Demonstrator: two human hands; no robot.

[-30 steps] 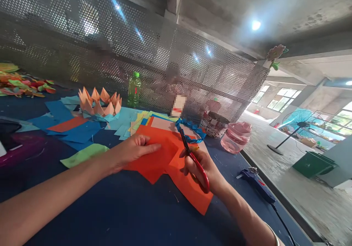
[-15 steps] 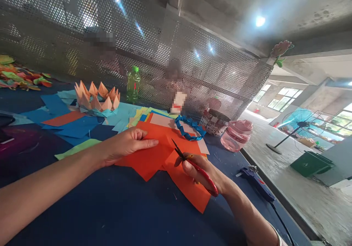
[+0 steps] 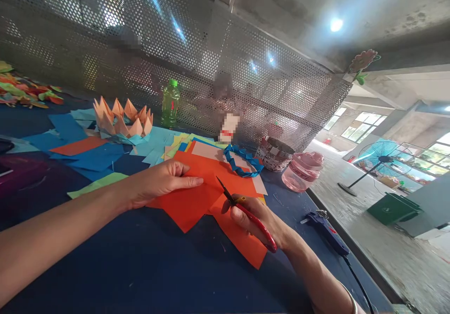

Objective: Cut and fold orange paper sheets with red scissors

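Note:
My left hand [image 3: 161, 182] lies on a stack of orange paper sheets [image 3: 197, 197] on the dark blue table [image 3: 140, 267], forefinger stretched out along the top sheet and the other fingers curled under. My right hand [image 3: 256, 218] is closed around red-handled scissors [image 3: 246, 211]. Their dark blades are together and point up-left over the orange paper, a short way from my left fingertip.
Behind the orange stack lie yellow, blue and pink sheets, a blue paper chain [image 3: 242, 159], an orange folded paper crown [image 3: 121, 122], a green bottle [image 3: 170, 103], a woven basket [image 3: 274, 154] and a pink jar [image 3: 302, 171]. A blue glue gun [image 3: 325, 225] rests near the table's right edge. A perforated metal screen [image 3: 246, 93] backs the table.
My right hand has tipped the scissors from nearly upright to a low slant pointing up-left over the paper. My left hand has stayed on the orange sheets.

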